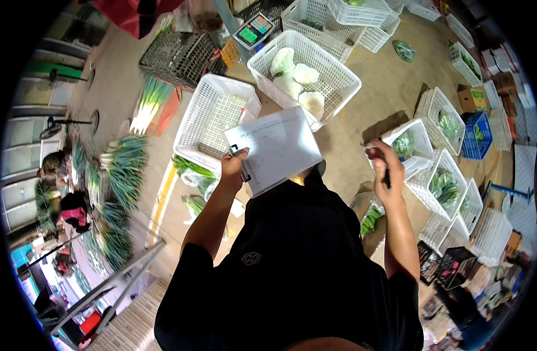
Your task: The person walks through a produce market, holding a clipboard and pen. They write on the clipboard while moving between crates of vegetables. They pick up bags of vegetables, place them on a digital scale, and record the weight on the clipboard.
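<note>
Gripping clipboard (272, 153) with left hand (232, 171), thumb over its left edge near black clip (245, 175), other fingers mostly hidden. Holding it slanted in front of dark shirt (286, 269). Right hand (389, 168) well apart, right of clipboard, half curled around slim dark object (387, 179), probably pen, too small to be sure. Not touching sheet (294, 137); marks there too washed out to read. Just beyond clipboard: white crate (338, 75) with pale vegetables (306, 74). Beyond and left of clipboard: second white crate (213, 111). Farther beyond clipboard: scale (254, 30), display lit. Well left of clipboard: leeks (125, 161). Well right: white crates with bagged greens (445, 184).

Step in hand, as judged: checking or filling in sheet. Next move seems to call for bringing right hand left to clipboard, tip onto paper, with left grip firm against tipping.
</note>
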Available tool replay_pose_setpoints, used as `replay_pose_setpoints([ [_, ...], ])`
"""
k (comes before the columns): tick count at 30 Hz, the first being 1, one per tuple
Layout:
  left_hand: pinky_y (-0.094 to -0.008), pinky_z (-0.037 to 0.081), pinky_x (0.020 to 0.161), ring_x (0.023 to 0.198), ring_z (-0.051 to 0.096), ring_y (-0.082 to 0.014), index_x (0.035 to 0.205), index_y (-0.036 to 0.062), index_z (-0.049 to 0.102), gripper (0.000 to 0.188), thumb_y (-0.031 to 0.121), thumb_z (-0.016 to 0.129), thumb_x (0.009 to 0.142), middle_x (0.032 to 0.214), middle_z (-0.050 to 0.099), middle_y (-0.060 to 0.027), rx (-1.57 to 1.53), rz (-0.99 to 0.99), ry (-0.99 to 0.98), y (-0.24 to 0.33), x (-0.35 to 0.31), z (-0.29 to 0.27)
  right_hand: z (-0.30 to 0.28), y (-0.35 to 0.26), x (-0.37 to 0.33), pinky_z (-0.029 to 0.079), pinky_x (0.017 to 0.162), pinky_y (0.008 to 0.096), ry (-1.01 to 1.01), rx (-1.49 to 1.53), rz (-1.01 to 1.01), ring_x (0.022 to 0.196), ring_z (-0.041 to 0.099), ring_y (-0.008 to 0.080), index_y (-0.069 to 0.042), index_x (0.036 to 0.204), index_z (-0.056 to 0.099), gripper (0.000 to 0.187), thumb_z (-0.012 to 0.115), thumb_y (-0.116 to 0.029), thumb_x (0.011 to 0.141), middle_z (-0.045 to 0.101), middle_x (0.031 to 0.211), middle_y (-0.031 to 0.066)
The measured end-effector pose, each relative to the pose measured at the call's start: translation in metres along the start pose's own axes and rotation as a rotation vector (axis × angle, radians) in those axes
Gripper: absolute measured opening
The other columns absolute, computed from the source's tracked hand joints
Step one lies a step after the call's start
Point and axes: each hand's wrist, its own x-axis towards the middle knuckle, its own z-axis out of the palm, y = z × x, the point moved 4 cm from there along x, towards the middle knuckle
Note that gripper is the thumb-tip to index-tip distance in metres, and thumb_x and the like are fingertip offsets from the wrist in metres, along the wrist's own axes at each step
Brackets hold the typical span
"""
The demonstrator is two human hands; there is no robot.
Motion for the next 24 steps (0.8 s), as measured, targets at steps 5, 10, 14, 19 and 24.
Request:
replay_pose_setpoints([
  [5,-0.0364,0.055,0.078,0.086,0.068,-0.0218,0.114,-0.0025,0.065,0.028,0.012,0.067,0.09,0.099,0.07,-0.0096,-0.09,-0.107,0.141,-0.005,0.026,0.047,0.046,0.057,0.103,0.055,0.074,0.0427,-0.342,-0.231,-0.121,0.087,0.069,0.0349,-0.008,0.114,0.065,0.026,0.069,-0.02,0.092,0.071,0.095,0.0155],
  [10,-0.0372,0.056,0.077,0.088,0.068,-0.0229,0.116,-0.0046,0.063,0.039,0.027,0.069,0.094,0.104,0.069,-0.0119,-0.09,-0.162,0.071,0.023,0.092,0.113,0.12,0.071,0.191,0.054,0.082,0.0446,-0.629,-0.293,-0.152,0.101,0.064,0.0337,-0.011,0.127,0.057,0.04,0.066,-0.009,0.087,0.069,0.106,0.0119],
  [14,-0.0367,0.056,0.078,0.091,0.067,-0.0214,0.12,-0.0041,0.061,0.05,0.039,0.067,0.095,0.106,0.069,-0.0123,0.035,-0.315,-0.08,0.054,0.143,0.165,0.199,0.091,0.227,0.052,0.081,0.0481,-0.725,-0.258,-0.268,0.093,0.062,0.0379,-0.006,0.132,0.053,0.044,0.055,-0.009,0.088,0.065,0.103,0.0175],
  [19,-0.0359,0.054,0.085,0.102,0.064,-0.0187,0.124,0.0008,0.059,0.057,0.045,0.072,0.09,0.113,0.067,-0.0094,-0.131,-0.33,-0.161,0.005,0.181,0.171,0.241,0.118,0.239,0.053,0.083,0.0487,-1.026,-0.184,-0.221,0.099,0.06,0.0376,-0.003,0.139,0.045,0.056,0.055,-0.006,0.085,0.061,0.113,0.0195],
  [24,-0.0333,0.055,0.086,0.098,0.066,-0.0163,0.118,0.0006,0.064,0.043,0.016,0.081,0.082,0.108,0.07,-0.0082,-0.157,-0.394,-0.004,-0.06,0.192,0.183,0.262,0.191,0.242,0.051,0.091,0.0452,-1.302,0.04,-0.163,0.106,0.059,0.0373,-0.005,0.15,0.032,0.075,0.059,-0.002,0.08,0.061,0.114,0.0185],
])
